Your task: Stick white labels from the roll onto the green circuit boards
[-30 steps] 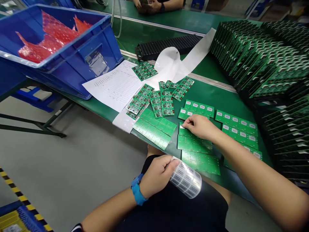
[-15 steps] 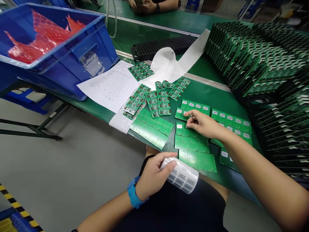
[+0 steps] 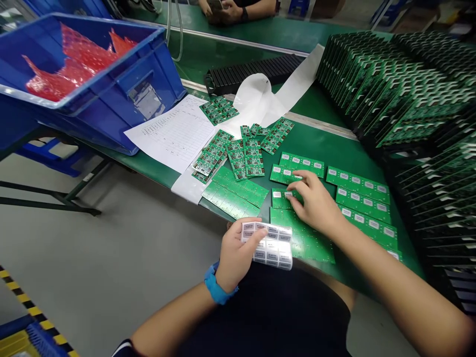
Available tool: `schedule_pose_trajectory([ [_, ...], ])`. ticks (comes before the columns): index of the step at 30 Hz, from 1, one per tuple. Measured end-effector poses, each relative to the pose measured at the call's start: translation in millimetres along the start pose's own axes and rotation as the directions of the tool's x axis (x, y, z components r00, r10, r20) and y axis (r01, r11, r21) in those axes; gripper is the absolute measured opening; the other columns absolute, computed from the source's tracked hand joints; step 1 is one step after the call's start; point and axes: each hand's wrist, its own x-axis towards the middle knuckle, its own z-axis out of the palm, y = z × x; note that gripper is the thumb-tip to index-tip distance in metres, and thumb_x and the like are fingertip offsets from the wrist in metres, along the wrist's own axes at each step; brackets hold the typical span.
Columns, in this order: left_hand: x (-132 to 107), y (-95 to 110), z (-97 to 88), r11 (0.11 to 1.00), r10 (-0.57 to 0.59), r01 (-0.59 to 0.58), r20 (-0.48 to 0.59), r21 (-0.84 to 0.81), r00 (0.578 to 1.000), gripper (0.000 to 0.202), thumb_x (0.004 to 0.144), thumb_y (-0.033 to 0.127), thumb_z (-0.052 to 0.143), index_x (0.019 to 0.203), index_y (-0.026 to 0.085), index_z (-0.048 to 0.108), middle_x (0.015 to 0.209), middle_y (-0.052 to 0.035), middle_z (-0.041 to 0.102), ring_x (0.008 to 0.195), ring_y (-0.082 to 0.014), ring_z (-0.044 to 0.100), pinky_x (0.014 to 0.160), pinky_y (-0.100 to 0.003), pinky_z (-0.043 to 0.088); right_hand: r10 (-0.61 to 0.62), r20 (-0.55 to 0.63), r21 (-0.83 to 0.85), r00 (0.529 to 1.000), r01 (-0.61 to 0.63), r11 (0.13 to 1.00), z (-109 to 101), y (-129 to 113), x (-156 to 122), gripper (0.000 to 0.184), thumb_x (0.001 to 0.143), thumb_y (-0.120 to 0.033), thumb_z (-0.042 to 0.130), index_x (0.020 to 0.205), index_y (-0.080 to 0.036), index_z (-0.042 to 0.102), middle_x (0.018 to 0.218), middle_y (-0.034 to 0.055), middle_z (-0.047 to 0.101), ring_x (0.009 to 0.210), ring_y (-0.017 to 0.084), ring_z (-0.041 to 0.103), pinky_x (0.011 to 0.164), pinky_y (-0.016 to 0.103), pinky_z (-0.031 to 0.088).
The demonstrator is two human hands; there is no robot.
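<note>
A green table (image 3: 327, 144) runs across a factory floor, with a blue crate (image 3: 111, 94) holding red film tilted at its far left and racks of circuit boards (image 3: 390, 84) stacked at the right, too many and too dense to count. My left hand (image 3: 236, 253) has its grip clenched on a sheet of white labels (image 3: 269, 244), held just off the table's near edge; its long axis runs left to right and its print is too small to read. My right hand (image 3: 314, 201) lies flat on a bare green panel (image 3: 282, 198), fingertips pressing a small white label (image 3: 288, 194) onto it, grip released around nothing. That panel's long axis runs left to right, its right half hidden under my hand. Beyond and to the right lie at least five labelled panels (image 3: 357, 182), the nearest cut off by my forearm. Two unlabelled panels (image 3: 238, 193) lie angled to the left. A printed paper form (image 3: 174, 134) lies near the crate. Another person's hands (image 3: 219, 9) rest at the far edge.
</note>
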Motion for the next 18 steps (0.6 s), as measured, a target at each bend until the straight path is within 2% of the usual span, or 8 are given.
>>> schedule_pose_trajectory([
  [2,0.4,-0.3,1.4,0.999,0.052,-0.052,0.011,0.008,0.999,0.017,0.076,0.027,0.064,0.09,0.018,0.062,0.074,0.0016,0.064,0.066,-0.0104,0.059,0.059,-0.017,0.047,0.039,-0.016,0.129,0.999,-0.036,0.991,-11.0,-17.2,-7.0,0.014,0.082,-0.022,0.051,0.095,-0.018,0.055,0.113,0.0127,0.051,0.099,0.022,0.052,0.087,0.037,0.041],
  [4,0.3,-0.6,2.4,0.994,0.105,-0.106,0.028,0.02,0.994,0.016,0.077,0.026,0.064,0.09,0.019,0.062,0.073,0.0024,0.063,0.065,-0.0092,0.058,0.058,-0.016,0.046,0.059,0.149,0.306,0.987,-0.102,0.946,-21.5,-34.2,-12.9,0.015,0.08,-0.026,0.056,0.094,-0.02,0.057,0.097,0.0065,0.058,0.092,0.018,0.055,0.081,0.032,0.044],
  [6,0.3,-1.0,3.1,0.984,0.168,-0.17,0.043,0.048,0.985,0.014,0.079,0.026,0.061,0.092,0.019,0.062,0.075,0.0025,0.063,0.064,-0.0085,0.056,0.058,-0.016,0.044,0.064,0.342,0.405,0.937,-0.209,0.89,-28.3,-46.6,-16.7,0.009,0.077,-0.028,0.061,0.084,-0.021,0.06,0.082,0.0017,0.06,0.078,0.015,0.057,0.07,0.027,0.046],
  [8,0.9,-1.4,3.5,0.965,0.237,-0.242,0.056,0.1,0.97,0.013,0.082,0.026,0.057,0.091,0.02,0.064,0.076,0.0016,0.063,0.064,-0.0087,0.055,0.057,-0.016,0.043,0.081,0.424,0.426,0.902,-0.278,0.861,-31.1,-52.5,-18.5,0.008,0.078,-0.026,0.061,0.073,-0.02,0.061,0.074,-0.0003,0.059,0.07,0.013,0.056,0.064,0.025,0.044],
  [12,3.3,-2.3,5.0,0.933,0.298,-0.295,0.019,0.206,0.954,0.015,0.081,0.028,0.058,0.077,0.017,0.068,0.066,0.001,0.064,0.061,-0.0102,0.056,0.056,-0.018,0.042,0.036,0.431,0.446,0.902,-0.247,0.86,-32.8,-51.3,-22.0,0.013,0.083,-0.024,0.053,0.076,-0.021,0.064,0.075,-0.0008,0.062,0.071,0.011,0.057,0.066,0.024,0.043],
  [14,4.0,-2.3,6.4,0.93,0.295,-0.285,-0.009,0.232,0.955,0.016,0.079,0.029,0.061,0.071,0.017,0.068,0.06,0.0013,0.062,0.057,-0.0106,0.055,0.054,-0.019,0.041,0.07,0.426,0.44,0.902,-0.274,0.855,-34.8,-49.3,-25.9,0.012,0.082,-0.028,0.055,0.088,-0.023,0.065,0.077,-0.0012,0.064,0.073,0.012,0.058,0.067,0.024,0.044],
  [16,4.3,-1.9,8.2,0.925,0.303,-0.292,-0.009,0.245,0.953,0.016,0.077,0.029,0.062,0.07,0.016,0.069,0.059,0.0012,0.062,0.056,-0.0109,0.055,0.054,-0.019,0.041,0.129,0.416,0.432,0.9,-0.32,0.843,-37.5,-48.6,-30.5,0.025,0.078,-0.032,0.061,0.101,-0.023,0.061,0.082,-0.0008,0.065,0.076,0.013,0.058,0.068,0.026,0.045],
  [18,4.6,-0.9,10.1,0.918,0.316,-0.307,0.003,0.25,0.949,0.015,0.077,0.029,0.062,0.07,0.017,0.069,0.062,0.001,0.064,0.057,-0.0106,0.054,0.054,-0.019,0.041,0.149,0.399,0.431,0.905,-0.328,0.841,-40.1,-49.2,-34.5,0.025,0.076,-0.033,0.062,0.099,-0.022,0.06,0.083,0.0004,0.063,0.076,0.014,0.057,0.068,0.026,0.045],
])
